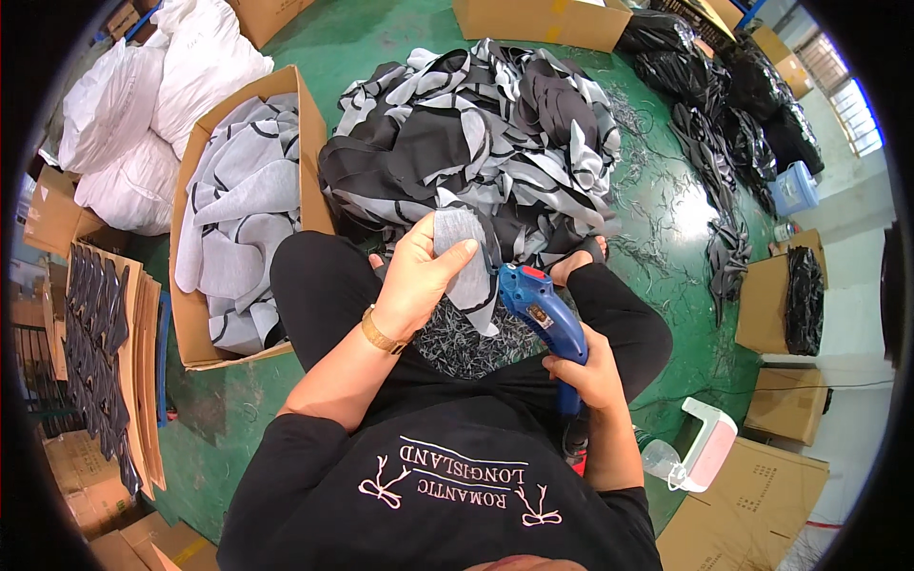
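In my left hand [417,276] is a grey piece of fabric [468,290], pinched between thumb and fingers in front of my lap. My right hand [592,369] is wrapped round the handle of a blue cordless electric fabric cutter [545,309] with a red button on top. The cutter's front end is at the right edge of the fabric piece; its blade is too small to make out. Just beyond lies a big heap of grey and black fabric pieces [409,157]. Thin cut-off strips [476,338] cover the floor between my legs.
A cardboard box [312,162] of grey fabric pieces stands at my left, with white sacks [200,76] behind it. Black plastic bags [747,143] and more cartons [783,300] line the right side. A white-and-pink device [705,445] stands near my right elbow.
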`<state>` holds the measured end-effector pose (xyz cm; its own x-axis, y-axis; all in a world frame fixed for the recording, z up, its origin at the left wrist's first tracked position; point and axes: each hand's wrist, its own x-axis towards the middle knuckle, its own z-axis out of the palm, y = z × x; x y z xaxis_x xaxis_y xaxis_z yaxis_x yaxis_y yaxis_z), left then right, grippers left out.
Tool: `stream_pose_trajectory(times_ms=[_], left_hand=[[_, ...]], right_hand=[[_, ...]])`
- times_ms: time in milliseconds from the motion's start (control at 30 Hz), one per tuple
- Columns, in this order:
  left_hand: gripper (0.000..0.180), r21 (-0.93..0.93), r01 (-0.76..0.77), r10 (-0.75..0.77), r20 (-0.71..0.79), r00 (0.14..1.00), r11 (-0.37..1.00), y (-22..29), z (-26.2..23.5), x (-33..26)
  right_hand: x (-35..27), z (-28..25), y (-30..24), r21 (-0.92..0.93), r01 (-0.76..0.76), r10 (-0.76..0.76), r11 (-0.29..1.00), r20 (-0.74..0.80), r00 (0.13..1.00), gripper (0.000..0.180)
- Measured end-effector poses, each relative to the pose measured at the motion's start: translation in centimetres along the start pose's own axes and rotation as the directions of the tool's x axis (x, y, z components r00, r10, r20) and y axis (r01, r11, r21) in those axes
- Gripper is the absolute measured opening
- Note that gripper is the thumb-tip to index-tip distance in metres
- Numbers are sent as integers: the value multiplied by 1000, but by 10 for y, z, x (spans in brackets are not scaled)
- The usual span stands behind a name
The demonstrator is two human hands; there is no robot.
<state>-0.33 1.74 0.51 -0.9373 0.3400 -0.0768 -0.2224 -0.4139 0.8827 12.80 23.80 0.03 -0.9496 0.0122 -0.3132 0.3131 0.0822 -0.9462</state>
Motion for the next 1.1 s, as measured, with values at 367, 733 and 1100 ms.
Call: stream_pose_trajectory(times_ms=[367, 733, 1100], left_hand=[[23, 149, -94, 82, 89, 993, 984, -3, 1, -11], [18, -309, 181, -182, 27, 983, 934, -10, -11, 0], [20, -181, -21, 11, -56, 998, 983, -15, -3, 0]], right_hand=[[1, -2, -4, 172, -74, 67, 982, 50, 997, 38], [0, 0, -13, 297, 7, -2, 955, -18, 1000, 36], [-8, 3, 0, -31, -28, 28, 999, -6, 1000, 40]])
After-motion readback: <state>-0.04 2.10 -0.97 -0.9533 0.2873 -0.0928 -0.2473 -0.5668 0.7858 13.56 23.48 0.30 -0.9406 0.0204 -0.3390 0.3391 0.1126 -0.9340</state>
